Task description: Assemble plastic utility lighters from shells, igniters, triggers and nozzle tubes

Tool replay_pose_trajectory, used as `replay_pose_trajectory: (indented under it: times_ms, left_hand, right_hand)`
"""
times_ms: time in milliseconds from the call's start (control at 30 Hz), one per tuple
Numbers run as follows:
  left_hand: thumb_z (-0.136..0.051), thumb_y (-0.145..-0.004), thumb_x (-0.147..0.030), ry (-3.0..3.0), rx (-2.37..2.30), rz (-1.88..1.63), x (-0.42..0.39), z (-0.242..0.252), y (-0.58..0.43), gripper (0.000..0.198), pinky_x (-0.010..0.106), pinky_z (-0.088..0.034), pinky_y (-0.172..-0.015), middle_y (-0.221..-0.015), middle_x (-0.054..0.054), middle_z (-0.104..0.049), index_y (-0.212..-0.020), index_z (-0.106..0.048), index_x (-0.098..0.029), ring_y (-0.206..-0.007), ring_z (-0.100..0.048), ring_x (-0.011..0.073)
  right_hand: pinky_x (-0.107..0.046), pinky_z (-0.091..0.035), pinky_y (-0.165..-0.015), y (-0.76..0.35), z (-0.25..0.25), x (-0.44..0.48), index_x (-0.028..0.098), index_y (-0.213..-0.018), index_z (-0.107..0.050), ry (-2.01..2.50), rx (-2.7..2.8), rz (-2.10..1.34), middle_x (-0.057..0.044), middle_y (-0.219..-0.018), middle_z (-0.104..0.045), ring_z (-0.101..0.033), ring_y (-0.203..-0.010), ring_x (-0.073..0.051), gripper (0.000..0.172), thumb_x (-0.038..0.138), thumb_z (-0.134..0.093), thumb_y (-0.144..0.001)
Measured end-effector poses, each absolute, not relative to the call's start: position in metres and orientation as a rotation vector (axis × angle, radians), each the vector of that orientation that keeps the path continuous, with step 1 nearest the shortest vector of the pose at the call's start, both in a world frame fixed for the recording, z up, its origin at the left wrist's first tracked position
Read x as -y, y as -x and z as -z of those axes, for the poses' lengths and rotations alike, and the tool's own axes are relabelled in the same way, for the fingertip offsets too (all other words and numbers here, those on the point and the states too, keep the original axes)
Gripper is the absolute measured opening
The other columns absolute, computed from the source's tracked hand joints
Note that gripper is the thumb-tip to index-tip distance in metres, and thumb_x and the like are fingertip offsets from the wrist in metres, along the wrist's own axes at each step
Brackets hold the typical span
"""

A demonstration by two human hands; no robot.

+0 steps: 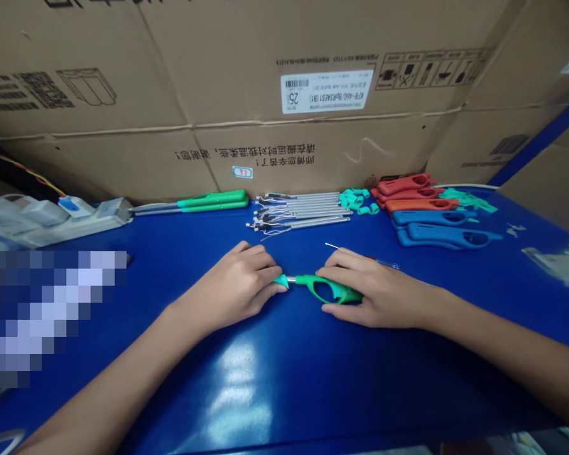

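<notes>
Over the middle of the blue table, my right hand [374, 287] is wrapped around the green handle [348, 293] of a long-necked lighter, which has an oval finger opening. A short stretch of silver tube [291, 280] sticks out of its front end toward the left. My left hand [246, 278] pinches a small teal plastic piece [281, 281] at that tube; the fingers cover most of the piece and the tube's far end. Just behind my right hand lies a thin screwdriver [332, 245], partly hidden by it.
Metal tubes with wires [313, 212] lie behind the hands, beside teal rings [355, 200]. Red handles [403, 189], an orange handle [424, 205], blue handles [440, 234] and teal parts [471, 201] lie right. Green lighters [213, 201] and a power strip [85, 221] sit left. A cardboard box [227, 82] stands behind.
</notes>
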State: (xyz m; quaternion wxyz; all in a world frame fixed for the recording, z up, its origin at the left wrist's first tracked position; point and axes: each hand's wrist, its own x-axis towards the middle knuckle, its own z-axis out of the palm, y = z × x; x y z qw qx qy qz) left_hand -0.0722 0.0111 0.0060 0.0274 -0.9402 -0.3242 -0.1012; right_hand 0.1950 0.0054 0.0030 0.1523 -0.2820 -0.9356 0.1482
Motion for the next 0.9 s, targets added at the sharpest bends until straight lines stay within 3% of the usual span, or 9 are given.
replay_pose_trajectory:
  times_ms: [233,567,900]
  left_hand:
    - [-0.051,-0.098,-0.030,2.830,0.836,0.490,-0.006,-0.004,0.062,0.027,0.034,-0.041,-0.072,-0.084,0.007,-0.069,-0.090,-0.071,-0.014,-0.077,-0.059,0.0193]
    - [-0.041,-0.102,-0.032,2.848,0.837,0.394,-0.003,0.001,0.057,0.033,0.032,-0.044,-0.066,-0.074,0.006,-0.067,-0.089,-0.066,-0.013,-0.069,-0.063,0.0186]
    - [-0.040,-0.102,-0.028,2.847,0.745,0.429,0.004,0.001,0.050,0.034,0.032,-0.041,-0.062,-0.067,0.004,-0.061,-0.078,-0.061,-0.015,-0.061,-0.056,0.0159]
  right_hand:
    - [-0.035,-0.050,-0.086,-0.192,-0.005,0.000,0.014,-0.112,-0.065,0.790,2.668,-0.484,-0.011,-0.103,-0.060,-0.057,-0.095,-0.021,0.028,0.032,-0.062,-0.091]
    - [-0.033,-0.050,-0.084,-0.189,-0.005,0.003,0.014,-0.110,-0.064,0.800,2.657,-0.524,-0.010,-0.102,-0.059,-0.056,-0.094,-0.020,0.026,0.032,-0.062,-0.091]
    - [-0.028,-0.050,-0.080,-0.188,-0.003,0.009,0.017,-0.108,-0.065,0.762,2.637,-0.565,-0.008,-0.098,-0.059,-0.057,-0.091,-0.018,0.023,0.031,-0.062,-0.090]
